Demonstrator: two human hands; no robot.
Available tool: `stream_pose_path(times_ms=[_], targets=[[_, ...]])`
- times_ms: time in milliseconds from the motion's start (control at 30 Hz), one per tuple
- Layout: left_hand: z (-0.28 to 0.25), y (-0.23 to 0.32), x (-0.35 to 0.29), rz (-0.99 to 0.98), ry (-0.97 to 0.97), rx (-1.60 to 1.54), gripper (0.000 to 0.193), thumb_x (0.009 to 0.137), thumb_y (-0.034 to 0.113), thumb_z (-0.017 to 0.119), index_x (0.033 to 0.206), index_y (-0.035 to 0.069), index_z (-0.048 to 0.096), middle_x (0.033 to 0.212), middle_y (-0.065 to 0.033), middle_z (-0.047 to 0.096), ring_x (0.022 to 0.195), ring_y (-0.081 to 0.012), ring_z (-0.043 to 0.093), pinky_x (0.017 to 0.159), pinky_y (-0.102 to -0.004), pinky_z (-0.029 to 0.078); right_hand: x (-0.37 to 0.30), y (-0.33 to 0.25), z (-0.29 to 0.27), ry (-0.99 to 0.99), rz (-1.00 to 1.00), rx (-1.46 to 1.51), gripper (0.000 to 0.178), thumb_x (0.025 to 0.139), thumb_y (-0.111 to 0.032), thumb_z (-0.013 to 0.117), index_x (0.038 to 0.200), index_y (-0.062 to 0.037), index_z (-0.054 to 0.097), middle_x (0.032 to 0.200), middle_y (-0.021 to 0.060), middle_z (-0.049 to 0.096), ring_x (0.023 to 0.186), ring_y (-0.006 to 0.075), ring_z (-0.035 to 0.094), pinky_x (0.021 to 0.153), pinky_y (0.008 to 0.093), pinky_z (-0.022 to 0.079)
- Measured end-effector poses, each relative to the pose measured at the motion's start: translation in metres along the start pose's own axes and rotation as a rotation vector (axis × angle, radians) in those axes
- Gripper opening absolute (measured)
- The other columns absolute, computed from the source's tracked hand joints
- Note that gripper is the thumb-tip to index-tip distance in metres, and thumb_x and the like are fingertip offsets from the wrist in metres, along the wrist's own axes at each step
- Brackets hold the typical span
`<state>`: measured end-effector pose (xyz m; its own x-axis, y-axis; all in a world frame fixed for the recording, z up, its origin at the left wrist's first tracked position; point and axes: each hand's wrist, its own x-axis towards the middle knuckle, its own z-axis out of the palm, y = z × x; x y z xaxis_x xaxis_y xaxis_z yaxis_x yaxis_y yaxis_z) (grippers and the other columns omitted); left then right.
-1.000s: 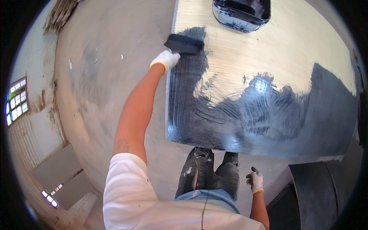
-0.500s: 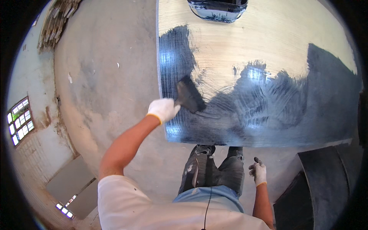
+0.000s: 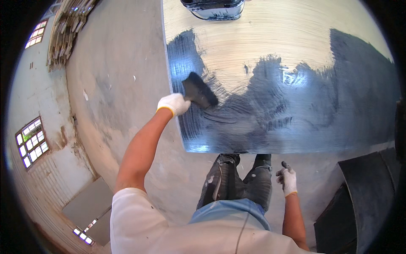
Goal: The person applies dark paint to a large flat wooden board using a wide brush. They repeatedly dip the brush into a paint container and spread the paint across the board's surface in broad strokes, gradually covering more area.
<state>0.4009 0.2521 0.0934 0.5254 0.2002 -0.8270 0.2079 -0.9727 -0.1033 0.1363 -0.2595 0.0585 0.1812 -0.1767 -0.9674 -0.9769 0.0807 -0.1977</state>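
Note:
My left hand (image 3: 174,104), in a white knit glove with a yellow cuff, is closed round the handle of a wide paint brush (image 3: 200,91). The brush's dark bristles rest on a pale wood-grained panel (image 3: 270,29), near its left edge. Dark blue-black paint (image 3: 253,131) covers the panel's near side and both flanks, with streaky, ragged borders. My right hand (image 3: 288,180) hangs beside my right leg, below the panel's near edge. Its glove has dark-stained fingertips; the fingers are loosely apart, and nothing shows in them.
A paint-smeared bucket (image 3: 218,12) stands on the panel's far part. Dark sheets (image 3: 363,190) lean at the lower right. A stack of boards (image 3: 69,34) is by the wall at the far left. Concrete floor (image 3: 118,84) lies left of the panel.
Panel, bucket and floor have shifted in the view as my head moved. The brush stays on the painted left part, slightly farther up it. My right hand still hangs down.

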Motion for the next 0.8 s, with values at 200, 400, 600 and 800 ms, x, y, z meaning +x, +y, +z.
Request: stream_pose_path(times_ms=[200,400,600,800], targets=[[0.022,0.072,-0.014,0.156,-0.02,0.112,0.06,0.095,0.055,0.053,0.107,0.0,0.074,0.109,-0.0281,0.071,0.107,-0.0424,0.068,0.096,-0.048,0.053,0.008,0.022,0.001,-0.021,-0.025,-0.017,0.05,0.095,-0.007,0.049,0.144,-0.0016,0.056,0.076,0.0088,0.067,0.049,0.0145,0.055,0.046,0.0286,0.045],[0.001,0.05,0.013,0.003,0.062,-0.07,0.058,0.094,0.049,0.052,0.105,-0.003,0.074,0.11,-0.0286,0.07,0.107,-0.0399,0.07,0.096,-0.0468,0.053,-0.004,0.036,-0.019,-0.023,0.04,-0.057,0.05,0.094,-0.007,0.051,0.143,0.0002,0.057,0.079,0.009,0.068,0.054,0.0127,0.057,0.049,0.0297,0.046],[0.029,0.07,-0.021,0.108,0.03,0.136,0.057,0.095,0.05,0.049,0.107,0.001,0.075,0.111,-0.0266,0.071,0.109,-0.0403,0.069,0.096,-0.0463,0.053,-0.001,0.025,-0.013,-0.04,-0.031,0.01,0.048,0.097,-0.008,0.05,0.144,-0.0003,0.054,0.078,0.0093,0.068,0.044,0.014,0.056,0.041,0.0283,0.044],[0.032,0.08,-0.017,0.005,0.06,-0.055,0.062,0.095,0.051,0.048,0.109,-0.005,0.072,0.115,-0.0298,0.068,0.113,-0.0438,0.066,0.099,-0.048,0.051,-0.009,0.012,0.003,-0.116,-0.025,-0.004,0.05,0.1,-0.007,0.044,0.149,-0.0024,0.047,0.075,0.0101,0.067,0.044,0.015,0.056,0.037,0.0279,0.046]])
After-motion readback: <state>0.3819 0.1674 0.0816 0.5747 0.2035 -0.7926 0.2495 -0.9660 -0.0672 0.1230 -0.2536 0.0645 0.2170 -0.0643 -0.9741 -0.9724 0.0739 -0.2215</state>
